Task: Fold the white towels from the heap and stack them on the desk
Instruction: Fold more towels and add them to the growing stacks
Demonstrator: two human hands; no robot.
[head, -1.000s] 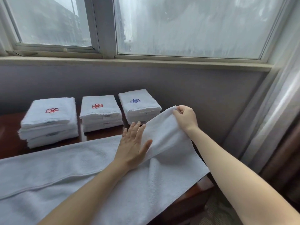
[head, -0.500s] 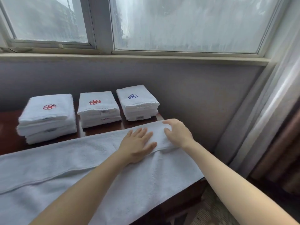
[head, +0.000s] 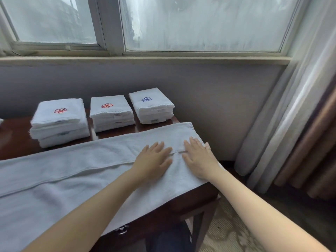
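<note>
Both hands lie palm down on the right end of the towel, side by side and a little apart. The left hand (head: 154, 160) has its fingers straight and slightly spread, pressing flat on the cloth. The right hand (head: 200, 160) lies the same way, fingers straight and pointing toward the wall. Neither hand grips or pinches anything.

Behind the desk a wide, pale-framed window with misted glass (head: 200, 24) fills the top of the view, above a grey painted wall (head: 227, 106). The long white terry towel (head: 72, 171) lies stretched across the dark brown wooden desk (head: 12, 137) from the left border of the picture to the desk's right end. It is folded lengthwise, and the edge of its upper layer runs slantwise along it, passes under the left hand and shows again in the gap between the two hands. Its near side hangs over the front of the desk.

At the right a sheer white curtain (head: 291, 106) hangs beside a heavier brown curtain (head: 312, 142), both reaching down to a patterned beige carpet (head: 229, 233).

Along the back of the desk, just beyond the spread towel, stand three piles of folded white towels in a row, close together but apart. The left pile (head: 60, 124) and the middle pile (head: 111, 115) each show a red flower emblem on top; the right pile (head: 151, 108), nearest the wall, shows a blue one. Small labels show on their front edges, too small to read.

A small metal drawer pull (head: 122, 230) sits on the desk front below the towel's hanging edge.
</note>
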